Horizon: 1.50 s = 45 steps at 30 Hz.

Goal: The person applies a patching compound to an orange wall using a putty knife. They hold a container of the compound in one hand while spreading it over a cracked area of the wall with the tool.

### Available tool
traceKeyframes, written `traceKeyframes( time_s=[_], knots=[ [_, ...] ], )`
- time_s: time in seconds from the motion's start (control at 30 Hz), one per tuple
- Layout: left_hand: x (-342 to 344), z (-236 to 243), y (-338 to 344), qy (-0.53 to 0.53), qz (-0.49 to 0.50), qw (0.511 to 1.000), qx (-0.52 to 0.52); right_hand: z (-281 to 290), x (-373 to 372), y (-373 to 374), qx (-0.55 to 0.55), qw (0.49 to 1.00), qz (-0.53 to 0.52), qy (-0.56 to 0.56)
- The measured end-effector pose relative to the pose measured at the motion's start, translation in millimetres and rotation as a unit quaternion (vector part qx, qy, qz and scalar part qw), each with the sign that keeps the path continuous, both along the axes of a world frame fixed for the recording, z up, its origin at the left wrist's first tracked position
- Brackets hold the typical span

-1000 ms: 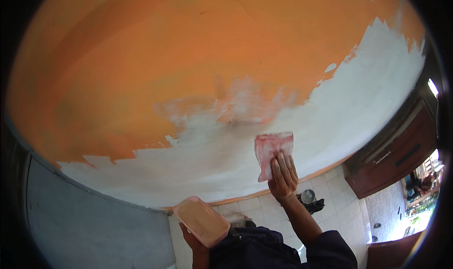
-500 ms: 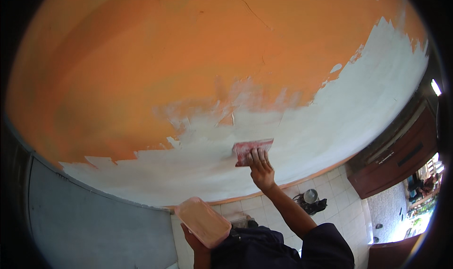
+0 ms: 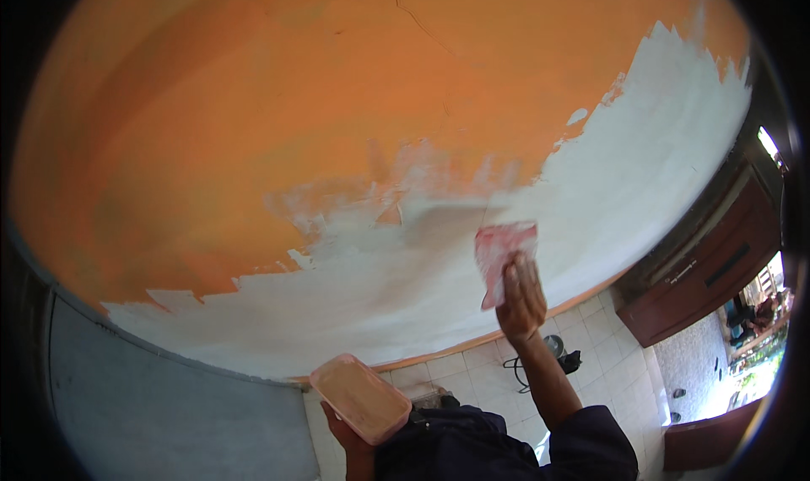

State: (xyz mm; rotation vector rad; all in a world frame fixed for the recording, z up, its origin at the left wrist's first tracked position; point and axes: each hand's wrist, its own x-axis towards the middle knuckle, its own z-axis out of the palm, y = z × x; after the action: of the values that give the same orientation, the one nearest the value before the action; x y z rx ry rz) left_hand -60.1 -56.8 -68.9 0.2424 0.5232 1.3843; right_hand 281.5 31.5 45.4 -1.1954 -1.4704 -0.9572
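My right hand (image 3: 521, 302) grips a flat reddish-pink spreader (image 3: 499, 253) smeared with white, its fingers pressed along the blade's face. The spreader is by the white-coated band (image 3: 371, 295) of an orange wall (image 3: 278, 84); a shadow lies on the coat to its left. Whether it touches the wall I cannot tell. Low in front of me, my left hand (image 3: 346, 435) holds a shallow pink rectangular tray (image 3: 361, 397) from its left side, with the thumb at the edge and the other fingers mostly hidden beneath.
A grey panel (image 3: 169, 388) stands at the lower left. On the pale tiled floor (image 3: 603, 346), a bucket (image 3: 553, 344) and a dark bundle (image 3: 570, 361) sit partly behind my right forearm. A brown door (image 3: 709, 270) and a bright opening are at the right.
My right hand and the spreader have moved right and slightly up, and the spreader's face now shows more broadly. My left hand and the tray stay nearly in place.
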Motion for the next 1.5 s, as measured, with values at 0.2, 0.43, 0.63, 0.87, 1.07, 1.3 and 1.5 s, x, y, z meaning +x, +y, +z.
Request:
traceKeyframes(
  time_s=[0.2,0.43,0.63,0.87,1.07,1.3,1.5],
  knots=[
    [17,31,1,-0.075,0.016,0.996,-0.048,-8,24,40,-0.01,0.999,-0.031,-0.009],
    [-1,-13,-8,-0.06,0.009,0.998,-0.013,-126,15,-31,-0.165,0.985,0.044,0.013],
    [3,8,-7,-0.093,0.029,0.994,-0.05,-53,-26,-18,-0.121,0.982,0.146,0.002],
    [10,22,-3,-0.087,0.023,0.996,-0.019,66,-74,46,0.037,0.993,0.109,-0.026],
    [5,14,-3,-0.062,0.034,0.996,-0.046,-3,-84,25,-0.097,0.99,0.105,-0.009],
    [0,31,0,-0.073,0.019,0.997,-0.025,2,-59,-22,-0.094,0.995,0.042,-0.001],
    [3,25,13,-0.062,0.001,0.998,-0.03,24,-32,15,-0.002,1.0,-0.027,0.008]
  ],
)
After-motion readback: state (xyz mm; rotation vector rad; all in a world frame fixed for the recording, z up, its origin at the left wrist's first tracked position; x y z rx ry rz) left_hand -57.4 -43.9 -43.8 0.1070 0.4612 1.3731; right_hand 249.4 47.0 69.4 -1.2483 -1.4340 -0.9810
